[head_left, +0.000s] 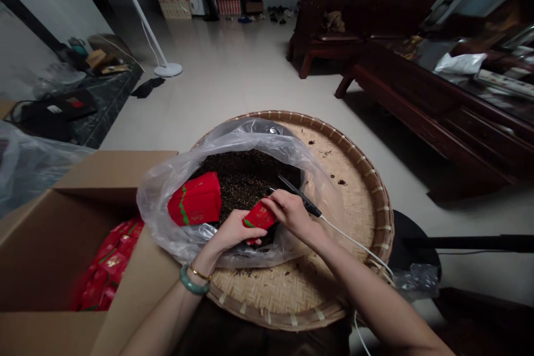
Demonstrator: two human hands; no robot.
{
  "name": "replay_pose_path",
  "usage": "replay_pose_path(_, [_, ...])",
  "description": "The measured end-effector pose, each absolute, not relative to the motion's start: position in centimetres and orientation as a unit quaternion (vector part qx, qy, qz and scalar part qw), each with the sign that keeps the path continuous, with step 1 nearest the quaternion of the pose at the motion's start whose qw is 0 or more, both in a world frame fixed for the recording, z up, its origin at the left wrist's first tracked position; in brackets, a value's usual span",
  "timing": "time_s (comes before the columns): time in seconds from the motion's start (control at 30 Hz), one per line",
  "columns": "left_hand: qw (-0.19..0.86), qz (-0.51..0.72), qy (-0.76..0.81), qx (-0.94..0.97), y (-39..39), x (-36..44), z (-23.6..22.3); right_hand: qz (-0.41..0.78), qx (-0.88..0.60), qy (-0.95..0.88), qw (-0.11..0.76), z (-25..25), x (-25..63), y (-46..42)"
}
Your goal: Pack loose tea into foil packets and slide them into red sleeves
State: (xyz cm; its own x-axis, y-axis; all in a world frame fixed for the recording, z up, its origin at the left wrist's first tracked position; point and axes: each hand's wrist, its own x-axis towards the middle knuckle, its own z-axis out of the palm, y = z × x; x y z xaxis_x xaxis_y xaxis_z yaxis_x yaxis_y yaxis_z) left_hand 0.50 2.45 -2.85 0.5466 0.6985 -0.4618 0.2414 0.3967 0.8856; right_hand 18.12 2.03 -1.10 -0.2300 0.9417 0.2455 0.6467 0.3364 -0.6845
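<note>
Grips a small, shiny red packet with green and gold print [258,216] in the left hand [234,230]; pinches its upper end in the right hand [293,210]. Holds it above loose, dark dried leaves [238,188] inside a clear plastic bag [233,144]. Has a slim black tool with a white cord [311,206] just beside the right hand; cannot tell whether gripped. Shows a thick bundle of flat red packets [196,200] at the bag's left side, a round woven bamboo tray [348,194] beneath, and an open brown cardboard box [120,172] at far left.

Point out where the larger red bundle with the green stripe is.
In the head view, the larger red bundle lies left of centre, in the left side of the open clear plastic bag, up and left of the person's left hand.
</note>
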Motion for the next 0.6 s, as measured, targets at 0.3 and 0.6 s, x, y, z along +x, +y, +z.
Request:
replay_pose_path(0.3, [0.636,0.455,0.415,0.466,2.4,-1.5,-1.3,0.487,-0.572,-0.476,0.456,-0.1,20.2,2.4])
replay_pose_path(0.6, [0.133,0.414,0.532,0.727,3.6,-6.8,-0.5,0.528,-0.56,-0.467,0.435,-1.7,20.0,2.5])
